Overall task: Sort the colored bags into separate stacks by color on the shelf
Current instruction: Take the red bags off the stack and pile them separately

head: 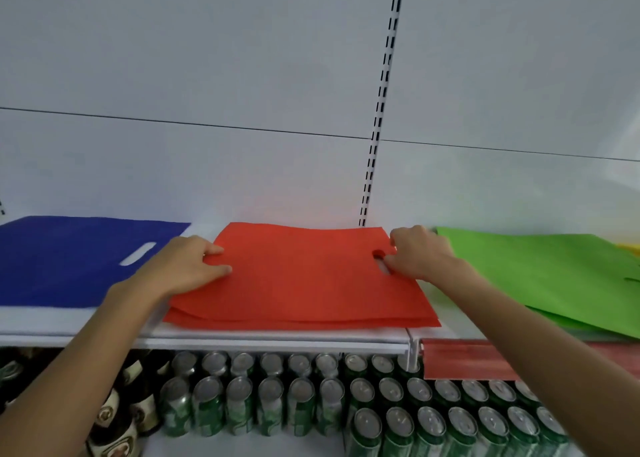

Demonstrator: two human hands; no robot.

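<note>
A stack of red bags [301, 283] lies flat in the middle of the white shelf [277, 337]. My left hand [187, 266] rests on the stack's left edge with fingers stretched over the top bag. My right hand [420, 254] is at the stack's right edge beside the handle cut-out, fingers bent and pinching the top bag there. A blue bag [69, 259] lies flat to the left. A stack of green bags [540, 273] lies to the right, and a sliver of a yellow bag [631, 248] shows behind it.
Below the shelf stand rows of green drink cans [311, 401] and dark bottles [114, 411] at the left. A red price strip [464, 359] runs along the right shelf's front edge. A slotted upright [379, 110] divides the white back wall.
</note>
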